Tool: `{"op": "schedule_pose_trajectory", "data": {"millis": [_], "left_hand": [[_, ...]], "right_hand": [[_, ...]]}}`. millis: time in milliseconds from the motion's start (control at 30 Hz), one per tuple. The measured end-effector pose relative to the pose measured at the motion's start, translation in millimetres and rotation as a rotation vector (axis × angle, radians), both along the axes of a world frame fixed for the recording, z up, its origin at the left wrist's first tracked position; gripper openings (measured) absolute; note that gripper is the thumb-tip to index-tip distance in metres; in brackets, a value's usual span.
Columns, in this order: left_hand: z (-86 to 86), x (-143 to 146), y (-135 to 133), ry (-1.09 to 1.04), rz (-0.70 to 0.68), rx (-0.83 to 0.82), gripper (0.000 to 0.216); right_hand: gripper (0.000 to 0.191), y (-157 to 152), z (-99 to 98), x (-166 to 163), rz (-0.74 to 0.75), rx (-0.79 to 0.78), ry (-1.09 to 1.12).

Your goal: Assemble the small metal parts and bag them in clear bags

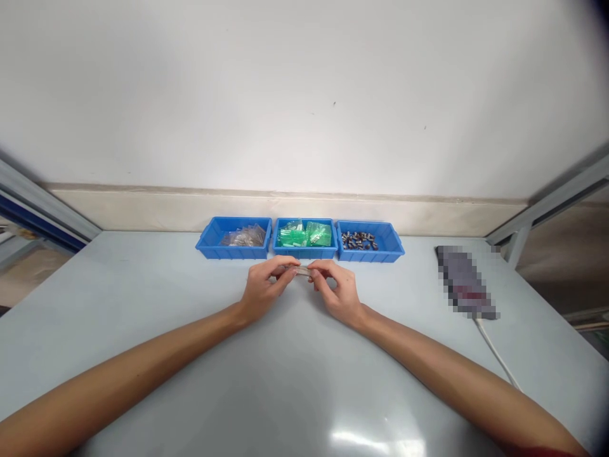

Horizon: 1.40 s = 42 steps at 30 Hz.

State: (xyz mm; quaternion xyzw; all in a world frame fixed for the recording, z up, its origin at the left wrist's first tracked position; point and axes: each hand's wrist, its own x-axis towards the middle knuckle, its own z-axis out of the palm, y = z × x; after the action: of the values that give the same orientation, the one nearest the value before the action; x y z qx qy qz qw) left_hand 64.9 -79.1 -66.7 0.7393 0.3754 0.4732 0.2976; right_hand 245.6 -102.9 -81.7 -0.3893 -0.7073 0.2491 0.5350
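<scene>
In the head view, my left hand [267,283] and my right hand [337,287] meet in front of the middle bin. Between them they hold a thin, clear plastic packet [302,271], seen almost edge-on. Both hands have thumb and fingers closed on its ends. What lies inside the packet is too small to make out. Close behind, the middle blue bin [305,252] contains green and clear plastic packets [304,233].
The left blue bin [232,252] contains clear plastic packets [246,235]. Small dark metallic parts [359,241] lie in the right blue bin [371,256]. A blurred dark object [464,282] with a white cable [497,355] rests at the right. A wall stands behind the table [228,393].
</scene>
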Motion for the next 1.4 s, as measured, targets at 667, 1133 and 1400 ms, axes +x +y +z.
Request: {"op": "schedule_pose_trajectory", "data": {"millis": [667, 1133, 1400], "left_hand": [[-4.0, -1.4, 0.9, 0.027, -0.016, 0.059, 0.013], [-3.8, -1.3, 0.8, 0.054, -0.002, 0.052, 0.014], [-6.1, -1.9, 1.4, 0.053, 0.018, 0.175, 0.012]], "right_hand": [[0.011, 0.5, 3.3, -1.4, -0.022, -0.036, -0.045], [0.012, 1.0, 4.1, -0.6, 0.01, -0.024, -0.067], [0.017, 0.0, 1.2, 0.6, 0.033, 0.021, -0.073]]}}
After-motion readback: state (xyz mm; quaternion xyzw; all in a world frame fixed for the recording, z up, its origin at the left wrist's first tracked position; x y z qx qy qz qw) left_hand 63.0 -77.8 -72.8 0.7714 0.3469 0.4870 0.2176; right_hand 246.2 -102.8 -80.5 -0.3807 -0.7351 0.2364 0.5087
